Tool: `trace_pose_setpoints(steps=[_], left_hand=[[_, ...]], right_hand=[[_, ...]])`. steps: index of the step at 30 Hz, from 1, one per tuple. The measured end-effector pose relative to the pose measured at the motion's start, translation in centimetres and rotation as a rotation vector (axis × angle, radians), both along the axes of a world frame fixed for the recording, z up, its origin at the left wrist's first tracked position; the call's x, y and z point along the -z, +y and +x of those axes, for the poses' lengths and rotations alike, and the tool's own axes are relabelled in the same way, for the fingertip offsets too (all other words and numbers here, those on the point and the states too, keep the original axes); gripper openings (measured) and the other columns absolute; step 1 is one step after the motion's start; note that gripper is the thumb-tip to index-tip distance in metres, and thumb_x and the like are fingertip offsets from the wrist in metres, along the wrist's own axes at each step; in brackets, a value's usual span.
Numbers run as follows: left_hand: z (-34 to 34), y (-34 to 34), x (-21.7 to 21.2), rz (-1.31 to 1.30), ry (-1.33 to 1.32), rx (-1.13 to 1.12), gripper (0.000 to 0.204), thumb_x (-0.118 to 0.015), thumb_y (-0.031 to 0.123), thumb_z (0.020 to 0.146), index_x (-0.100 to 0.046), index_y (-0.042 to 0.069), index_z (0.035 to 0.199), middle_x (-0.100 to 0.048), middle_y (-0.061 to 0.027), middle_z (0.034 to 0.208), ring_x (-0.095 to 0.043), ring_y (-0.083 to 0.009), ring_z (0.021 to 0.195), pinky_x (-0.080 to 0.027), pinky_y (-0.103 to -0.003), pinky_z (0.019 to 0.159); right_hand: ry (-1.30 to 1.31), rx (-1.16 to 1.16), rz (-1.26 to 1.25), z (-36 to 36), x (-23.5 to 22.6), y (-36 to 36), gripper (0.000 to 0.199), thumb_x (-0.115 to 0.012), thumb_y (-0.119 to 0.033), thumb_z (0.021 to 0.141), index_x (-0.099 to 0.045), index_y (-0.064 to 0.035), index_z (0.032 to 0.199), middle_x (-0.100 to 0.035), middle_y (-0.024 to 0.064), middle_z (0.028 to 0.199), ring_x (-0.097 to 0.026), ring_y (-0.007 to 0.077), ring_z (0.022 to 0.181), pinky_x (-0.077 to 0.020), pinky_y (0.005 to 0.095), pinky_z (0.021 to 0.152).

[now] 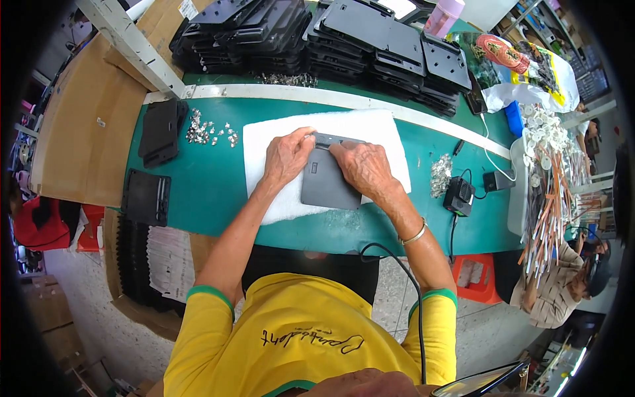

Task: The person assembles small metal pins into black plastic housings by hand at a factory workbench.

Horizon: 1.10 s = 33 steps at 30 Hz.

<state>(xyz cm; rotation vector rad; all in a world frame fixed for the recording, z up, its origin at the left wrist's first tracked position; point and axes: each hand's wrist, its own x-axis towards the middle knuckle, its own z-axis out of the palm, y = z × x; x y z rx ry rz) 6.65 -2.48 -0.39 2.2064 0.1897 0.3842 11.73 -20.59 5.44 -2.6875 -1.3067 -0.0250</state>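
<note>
A flat black plastic panel (324,180) lies on a folded white cloth (390,142) in front of me. My left hand (288,157) is closed at the panel's far left corner, thumb and fingers pinched together by its edge. Curled over the far right part is my right hand (365,169), its thumb pressed near a long slot along the panel's far edge. Whether a small part sits under my fingertips is hidden. Small shiny metal pieces (198,129) are scattered to the left of the cloth, and another small heap (440,173) lies to its right.
Stacks of black panels (370,33) stand behind a white rail (264,91). More panels (160,132) lie at the left. A black power adapter (459,196) with cables sits at the right, near a bin of copper-coloured strips (546,192). A carton (79,126) borders the left side.
</note>
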Motion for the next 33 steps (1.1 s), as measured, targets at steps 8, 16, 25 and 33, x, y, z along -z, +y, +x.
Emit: trace_pose_setpoints(steps=[8,16,25,33], left_hand=[[0.1,-0.2,-0.1,-0.001,0.008,0.000,0.024,-0.059,0.022,0.089,-0.069,0.008,0.106,-0.057,-0.0123,0.056,-0.058,-0.0250,0.051,-0.045,-0.038,0.053],[0.1,-0.1,-0.1,0.010,-0.006,0.009,0.024,-0.059,0.022,0.089,-0.069,0.008,0.106,-0.057,-0.0125,0.056,-0.058,-0.0246,0.051,-0.045,-0.037,0.053],[0.0,0.0,0.3,-0.013,-0.063,0.017,0.024,-0.061,0.017,0.089,-0.069,0.006,0.108,-0.046,-0.0010,0.054,-0.042,-0.0072,0.049,-0.034,-0.028,0.047],[0.2,0.0,0.5,-0.033,-0.076,0.019,0.023,-0.061,0.016,0.089,-0.069,0.005,0.108,-0.047,-0.0014,0.053,-0.042,-0.0083,0.048,-0.035,-0.028,0.047]], right_hand=[[-0.096,-0.036,0.086,0.4,1.4,-0.5,0.009,-0.055,-0.012,0.087,-0.062,-0.0080,0.087,-0.063,0.0098,0.071,-0.066,0.0299,0.064,-0.0515,0.0415,0.054],[0.007,-0.008,0.024,0.1,0.1,0.1,0.009,-0.055,-0.008,0.085,-0.063,-0.0041,0.083,-0.067,0.0133,0.082,-0.068,0.0321,0.074,-0.0542,0.0426,0.063],[0.042,0.013,0.006,-0.1,-0.2,0.1,0.009,-0.055,-0.007,0.084,-0.063,-0.0030,0.082,-0.068,0.0139,0.084,-0.068,0.0333,0.074,-0.0544,0.0425,0.064],[0.013,-0.007,-0.017,0.2,0.0,0.3,0.011,-0.054,-0.008,0.085,-0.064,-0.0042,0.085,-0.068,0.0134,0.084,-0.068,0.0330,0.076,-0.0540,0.0437,0.066]])
